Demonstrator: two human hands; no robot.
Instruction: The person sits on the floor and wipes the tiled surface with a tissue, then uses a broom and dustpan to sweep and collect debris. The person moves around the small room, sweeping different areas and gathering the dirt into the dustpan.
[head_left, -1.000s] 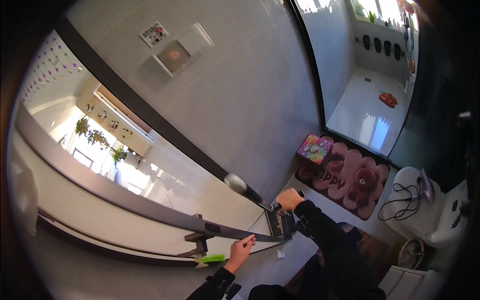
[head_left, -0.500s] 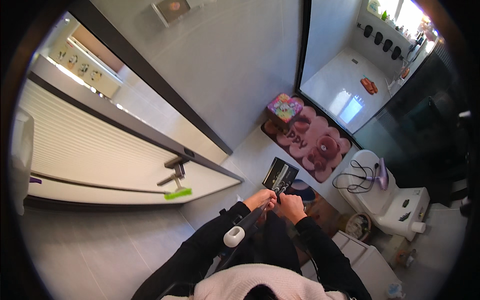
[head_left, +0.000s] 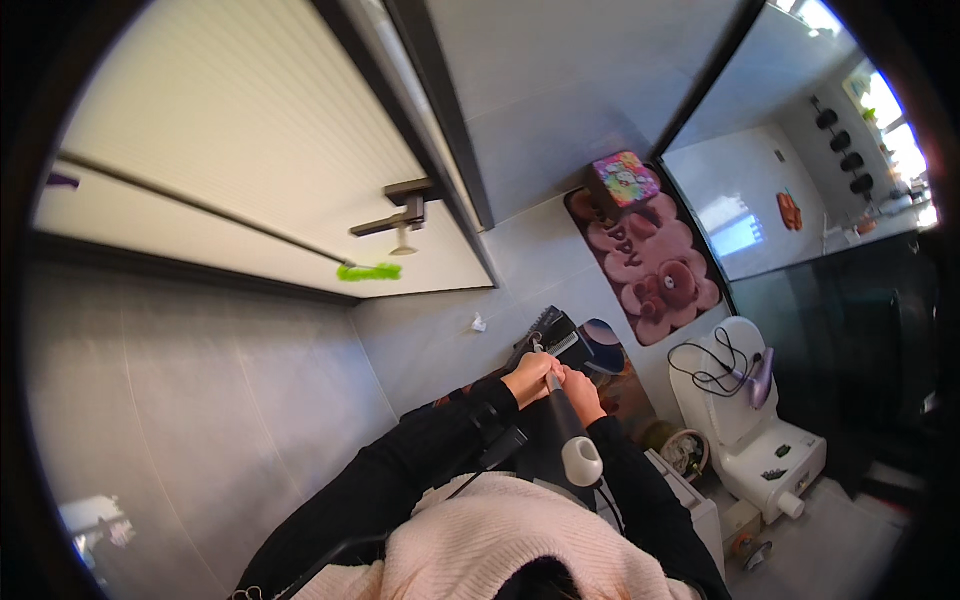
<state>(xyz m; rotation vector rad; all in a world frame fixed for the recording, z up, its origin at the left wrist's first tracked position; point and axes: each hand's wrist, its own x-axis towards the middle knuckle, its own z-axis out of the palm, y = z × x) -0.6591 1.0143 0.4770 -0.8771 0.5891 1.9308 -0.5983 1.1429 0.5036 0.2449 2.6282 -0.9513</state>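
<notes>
My left hand (head_left: pixel 530 379) is closed around a long pole with a dark grey grip (head_left: pixel 566 412) that ends in a white hanging loop (head_left: pixel 582 462) near my body. Pressed up beside it, my right hand (head_left: pixel 582 393) is also closed on the pole. Beyond my hands, low over the floor, is a black dustpan (head_left: pixel 565 338) with a row of comb teeth. A dark piece lies against its left side; its kind is hard to make out. Whether a second pole runs through my hands is hidden. A crumpled white scrap (head_left: pixel 478 322) lies on the tiles left of the dustpan.
The white door (head_left: pixel 250 140) stands at the left, a green duster (head_left: pixel 370 272) hanging near its handle. Ahead right lies a pink bear mat (head_left: pixel 650 265) with a colourful box (head_left: pixel 625 180). A toilet (head_left: pixel 740 400) with a hair dryer (head_left: pixel 762 378) and a basket (head_left: pixel 685 455) are at the right.
The white loop end has swung from left to right, and the dustpan has turned. My hands have come closer together. The view has shifted, bringing the white scrap into sight.
</notes>
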